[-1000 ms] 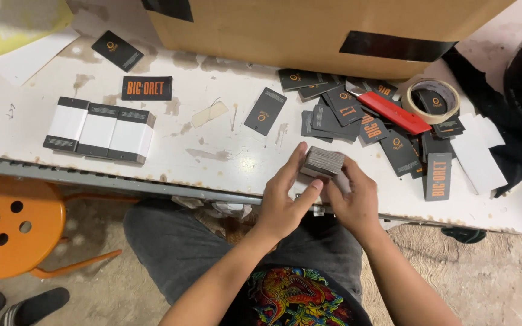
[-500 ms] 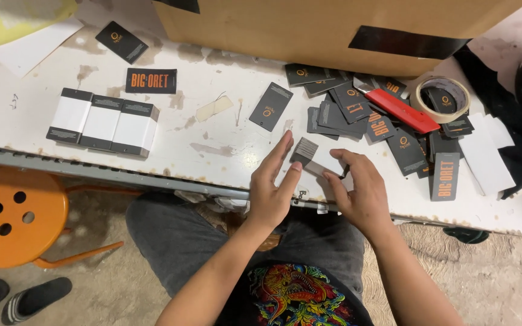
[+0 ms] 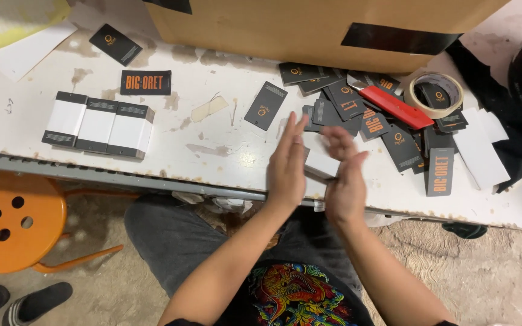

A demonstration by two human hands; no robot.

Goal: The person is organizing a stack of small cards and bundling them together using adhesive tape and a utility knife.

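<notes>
My left hand [image 3: 286, 164] and my right hand [image 3: 344, 181] press flat against the two sides of a small white and dark box [image 3: 321, 164], held just above the white table's front edge [image 3: 152, 175]. The fingers are stretched out, and part of the box is hidden between the palms. Right behind the hands lies a heap of several dark cards with orange print [image 3: 388, 121]. A single dark card [image 3: 266, 105] lies just beyond my left hand.
Three white boxes with dark ends [image 3: 99, 125] stand in a row at the left. A red utility knife [image 3: 394, 107], a tape roll [image 3: 436, 93] and a big cardboard box [image 3: 309, 24] sit at the back. An orange stool [image 3: 7, 223] stands lower left.
My hands went from cupping the small box with curled fingers to flat palms pressed on its sides. The box has risen slightly over the table edge.
</notes>
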